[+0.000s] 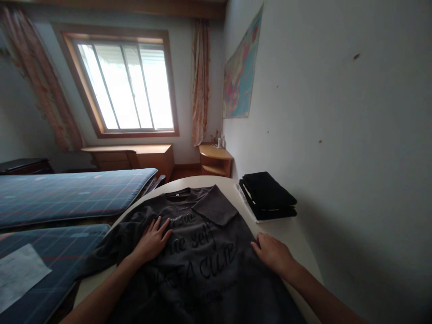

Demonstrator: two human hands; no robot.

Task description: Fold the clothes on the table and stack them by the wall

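A dark grey long-sleeved shirt (pixel 202 279) with black lettering lies spread on a pale round-ended table (pixel 194 180), its collar at the far end. On the right, one sleeve is folded in over the chest; the left sleeve hangs toward the table's left edge. My left hand (pixel 153 240) rests flat on the shirt's chest, fingers spread. At the shirt's right edge, my right hand (pixel 272 253) is closed with the thumb against the cloth, pinching that edge; its fingertips are partly hidden.
A stack of folded black clothes (pixel 268 195) sits on the table's right side, close to the white wall (pixel 357 180). Blue plaid mattresses (pixel 74 193) are at the left, one with a sheet of paper (pixel 23 274) on it. A desk (pixel 151 155) stands below the window.
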